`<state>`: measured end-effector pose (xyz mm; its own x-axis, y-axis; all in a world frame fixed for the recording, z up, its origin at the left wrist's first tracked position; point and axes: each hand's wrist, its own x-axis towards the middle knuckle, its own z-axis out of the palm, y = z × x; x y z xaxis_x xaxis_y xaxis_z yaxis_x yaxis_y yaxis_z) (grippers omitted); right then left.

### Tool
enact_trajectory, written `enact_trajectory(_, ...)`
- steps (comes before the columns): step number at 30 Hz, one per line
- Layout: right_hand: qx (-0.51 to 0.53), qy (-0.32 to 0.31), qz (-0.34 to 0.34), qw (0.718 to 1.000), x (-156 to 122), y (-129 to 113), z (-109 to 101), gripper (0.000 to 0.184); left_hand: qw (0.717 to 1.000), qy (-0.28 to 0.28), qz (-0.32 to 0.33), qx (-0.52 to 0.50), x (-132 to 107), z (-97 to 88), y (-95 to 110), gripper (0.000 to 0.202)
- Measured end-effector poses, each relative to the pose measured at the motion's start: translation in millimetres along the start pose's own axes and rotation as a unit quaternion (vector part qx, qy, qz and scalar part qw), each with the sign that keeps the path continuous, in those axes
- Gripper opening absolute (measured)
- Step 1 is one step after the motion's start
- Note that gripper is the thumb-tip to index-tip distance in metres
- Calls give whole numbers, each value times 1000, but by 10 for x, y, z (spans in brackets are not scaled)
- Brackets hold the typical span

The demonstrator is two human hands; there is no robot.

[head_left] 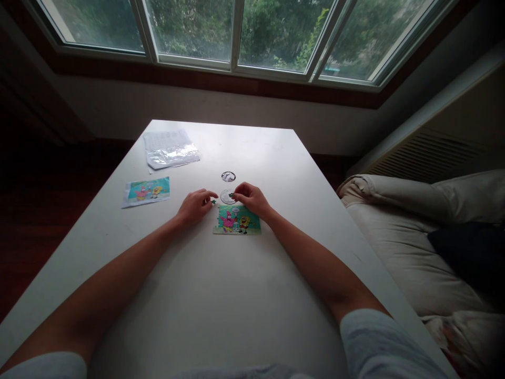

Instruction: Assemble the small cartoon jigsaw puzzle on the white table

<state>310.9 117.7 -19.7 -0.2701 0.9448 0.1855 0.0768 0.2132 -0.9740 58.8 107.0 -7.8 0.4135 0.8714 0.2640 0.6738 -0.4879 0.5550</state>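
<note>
A jigsaw puzzle (236,223) with pink, yellow and pale green cartoon figures lies on the white table (221,295), its left edge uneven. Above it, my right hand (252,200) pinches a small green puzzle piece (232,195) over a round, clear-looking disc or dish (225,200). To the puzzle's upper left rests my left hand (196,206), fingers stretched and slightly apart. Another small green puzzle piece (213,202) lies by its fingertips; whether they touch it I cannot tell.
A printed reference picture (148,190) lies at left. Behind it are papers in a clear plastic sleeve (171,150). A round disc with a dark rim (228,176) sits beyond my hands. A beige sofa (402,247) stands along the right; windows (276,37) are ahead.
</note>
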Motion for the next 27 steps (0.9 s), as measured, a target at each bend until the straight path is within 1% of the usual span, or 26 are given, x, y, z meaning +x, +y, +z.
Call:
enact_trajectory(6, -3, 20, 10, 1000, 5, -16, -36, 21, 999, -23, 15, 33, 4, -3, 20, 30)
enact_trajectory(8, -6, 15, 15, 1000, 2, -21, -49, 24, 999, -24, 17, 35, 7, 2, 19, 30)
enact_trajectory(11, -7, 9, 22, 1000, -2, -23, -53, 29, 999, -22, 21, 34, 8, 9, 12, 29)
enact_trajectory(15, 10, 9, 26, 1000, 3, -3, -36, 28, 998, -15, 30, 45, 1, 10, -4, 27)
enact_trajectory(19, 13, 7, 43, 999, 7, 5, -19, 27, 998, 10, 18, 58, -10, 8, -11, 26)
enact_trajectory(21, 5, 3, 35, 999, -1, -12, -4, 26, 998, 22, 15, 55, -13, 3, 8, 24)
enact_trajectory(23, -22, 0, 11, 1000, -21, -47, 25, 25, 999, 31, 19, 36, -15, -5, 50, 21)
enact_trajectory(25, -55, -5, -12, 998, -50, -93, 70, 24, 999, 38, 28, 4, -19, -17, 112, 20)
enact_trajectory(27, -71, -18, -18, 997, -83, -140, 127, 25, 998, 43, 36, -36, -25, -28, 181, 19)
